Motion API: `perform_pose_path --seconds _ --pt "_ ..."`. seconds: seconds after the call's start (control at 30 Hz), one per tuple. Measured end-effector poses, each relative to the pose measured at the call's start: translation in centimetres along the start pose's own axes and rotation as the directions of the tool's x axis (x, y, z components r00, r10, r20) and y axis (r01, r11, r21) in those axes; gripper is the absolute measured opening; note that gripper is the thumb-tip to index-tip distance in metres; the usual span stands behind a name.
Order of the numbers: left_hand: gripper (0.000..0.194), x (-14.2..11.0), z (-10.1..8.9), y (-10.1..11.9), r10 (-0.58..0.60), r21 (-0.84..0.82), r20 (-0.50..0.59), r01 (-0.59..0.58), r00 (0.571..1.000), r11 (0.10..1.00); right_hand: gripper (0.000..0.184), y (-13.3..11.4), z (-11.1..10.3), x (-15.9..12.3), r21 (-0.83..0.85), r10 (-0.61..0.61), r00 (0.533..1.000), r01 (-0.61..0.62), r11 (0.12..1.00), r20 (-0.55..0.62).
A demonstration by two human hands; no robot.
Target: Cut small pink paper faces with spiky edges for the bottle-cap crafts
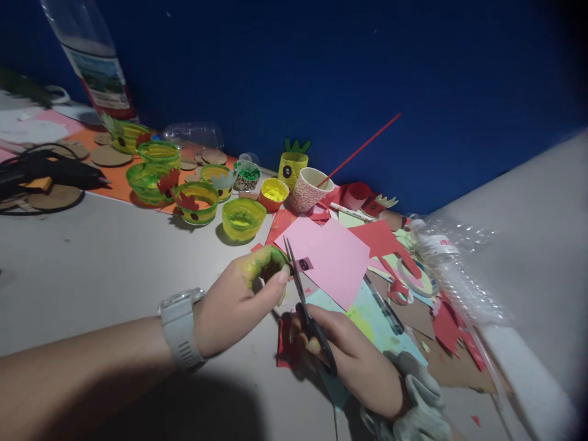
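My left hand, its fingers stained green and yellow, pinches the edge of a small purplish paper piece with black round marks. My right hand is closed round the black handles of a pair of scissors. Their blades point away from me, slightly parted, and cross the small piece beside my left thumb. Whether they cut into it I cannot tell. Behind it lies a pink paper sheet. Under my right hand is a red paper piece, partly hidden.
Several green-yellow painted cups and a painted bowl stand ahead. Paint cups and a patterned cup with a red stick are beyond. A glue gun lies left, a bottle behind it. Paper scraps and clear plastic crowd the right.
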State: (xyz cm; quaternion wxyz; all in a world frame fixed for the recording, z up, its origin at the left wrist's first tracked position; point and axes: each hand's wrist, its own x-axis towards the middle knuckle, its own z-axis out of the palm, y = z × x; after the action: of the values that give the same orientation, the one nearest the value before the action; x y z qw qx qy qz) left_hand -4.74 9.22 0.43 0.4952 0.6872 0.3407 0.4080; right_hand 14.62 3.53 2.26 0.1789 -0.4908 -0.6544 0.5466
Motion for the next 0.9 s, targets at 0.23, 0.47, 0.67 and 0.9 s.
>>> perform_pose_path --seconds 0.23,0.47,0.67,0.9 --pt "0.016 0.09 -0.01 -0.05 0.018 0.011 -0.002 -0.018 1.000 1.000 0.047 -0.18 -0.18 -0.02 0.002 -0.005 1.000 0.005 1.000 0.006" --pt "0.016 -0.06 -0.05 0.02 0.004 0.015 -0.002 -0.004 1.000 1.000 0.042 -0.14 -0.14 -0.06 -0.013 0.010 1.000 -0.010 1.000 -0.005" --pt "0.015 0.06 0.00 0.22 0.002 0.014 0.000 -0.002 1.000 1.000 0.049 -0.45 -0.19 0.00 0.047 -0.001 1.000 0.000 0.999 0.013" --pt "0.017 0.20 0.32 0.10 -0.059 -0.066 0.007 0.059 0.998 0.996 0.055 -0.73 0.38 -0.35 0.048 0.070 0.994 -0.066 0.997 -0.087"
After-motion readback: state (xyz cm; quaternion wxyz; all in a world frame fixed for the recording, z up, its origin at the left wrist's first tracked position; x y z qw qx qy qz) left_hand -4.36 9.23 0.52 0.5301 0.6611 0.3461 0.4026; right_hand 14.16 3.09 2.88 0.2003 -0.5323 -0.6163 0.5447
